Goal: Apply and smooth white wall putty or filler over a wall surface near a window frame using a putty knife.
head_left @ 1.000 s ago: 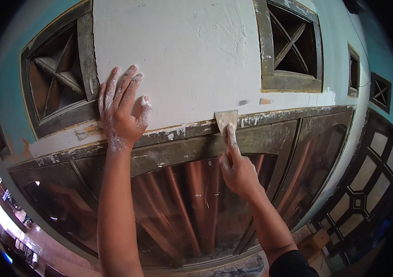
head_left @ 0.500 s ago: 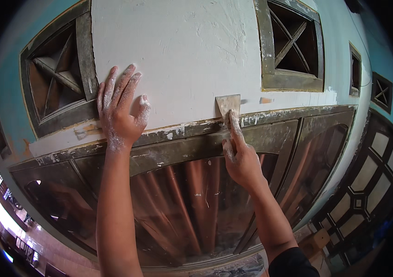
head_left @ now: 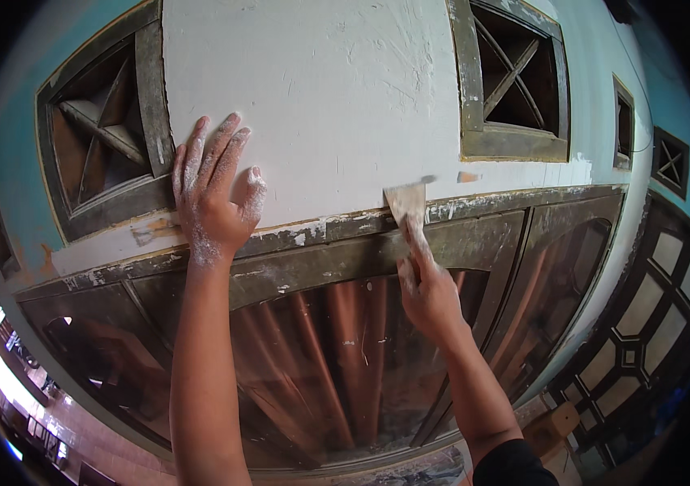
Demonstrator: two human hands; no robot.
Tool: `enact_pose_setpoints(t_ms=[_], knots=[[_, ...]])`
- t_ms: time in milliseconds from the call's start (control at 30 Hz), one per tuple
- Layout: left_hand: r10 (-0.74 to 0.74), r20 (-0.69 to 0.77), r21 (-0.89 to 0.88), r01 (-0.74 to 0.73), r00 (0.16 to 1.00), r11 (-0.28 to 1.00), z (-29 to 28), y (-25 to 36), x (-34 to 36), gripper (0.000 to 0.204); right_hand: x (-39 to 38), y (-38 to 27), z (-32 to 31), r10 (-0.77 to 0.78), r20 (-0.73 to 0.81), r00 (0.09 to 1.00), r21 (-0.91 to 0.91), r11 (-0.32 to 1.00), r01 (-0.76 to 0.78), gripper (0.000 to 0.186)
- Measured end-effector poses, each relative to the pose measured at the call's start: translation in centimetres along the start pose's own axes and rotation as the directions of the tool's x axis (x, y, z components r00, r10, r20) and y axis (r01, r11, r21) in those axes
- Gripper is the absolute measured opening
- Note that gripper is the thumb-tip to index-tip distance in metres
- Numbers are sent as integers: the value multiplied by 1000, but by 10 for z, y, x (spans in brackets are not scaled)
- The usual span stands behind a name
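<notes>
White putty covers the wall panel (head_left: pixel 304 105) between two framed vents. My left hand (head_left: pixel 219 190), dusted with white powder, rests on it with fingers stretched out, beside the left vent frame. A putty knife (head_left: pixel 408 201) is gripped in my right hand (head_left: pixel 428 287), with the index finger laid along it. Its broad blade touches the lower part of the white wall, just above the dark wooden window frame (head_left: pixel 320 267). A small grey smear (head_left: pixel 428 180) shows by the blade's upper right corner. The knife's handle is mostly hidden by my fingers.
Dark vents with crossed bars sit at the left (head_left: pixel 102 130) and right (head_left: pixel 515 73) of the panel. Below the frame, window glass (head_left: pixel 337 364) shows reddish curtain folds. A panelled dark door (head_left: pixel 645 316) stands far right. A wooden stool (head_left: pixel 559 425) is at lower right.
My right hand has drawn the putty knife slightly down and to the right along the wall. The left hand has stayed nearly in place.
</notes>
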State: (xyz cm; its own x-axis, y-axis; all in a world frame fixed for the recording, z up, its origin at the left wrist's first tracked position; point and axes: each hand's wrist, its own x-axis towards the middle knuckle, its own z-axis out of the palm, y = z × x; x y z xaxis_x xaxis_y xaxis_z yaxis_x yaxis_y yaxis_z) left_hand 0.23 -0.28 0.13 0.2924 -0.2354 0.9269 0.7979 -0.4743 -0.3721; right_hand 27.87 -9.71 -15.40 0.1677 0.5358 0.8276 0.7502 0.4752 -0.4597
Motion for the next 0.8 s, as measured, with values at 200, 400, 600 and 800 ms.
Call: enact_pose_setpoints(t_ms=[200, 400, 600, 800], knots=[[2, 9, 1, -2, 1000, 1000, -2, -3, -2, 43, 5, -9, 0, 58, 25, 998, -29, 998, -58, 74], [7, 2, -2, -7, 1000, 1000, 0, -2, -2, 44, 13, -15, -8, 121, 47, 992, -24, 993, -120, 68], [-3, -11, -7, 3, 1000, 1000, 2, -4, -2, 45, -6, 1, 1, 3, -50, 999, 4, 1000, -3, 66], [-9, 6, -8, 9, 1000, 1000, 4, -7, -5, 47, 17, -4, -8, 43, -33, 999, -29, 999, -44, 71]])
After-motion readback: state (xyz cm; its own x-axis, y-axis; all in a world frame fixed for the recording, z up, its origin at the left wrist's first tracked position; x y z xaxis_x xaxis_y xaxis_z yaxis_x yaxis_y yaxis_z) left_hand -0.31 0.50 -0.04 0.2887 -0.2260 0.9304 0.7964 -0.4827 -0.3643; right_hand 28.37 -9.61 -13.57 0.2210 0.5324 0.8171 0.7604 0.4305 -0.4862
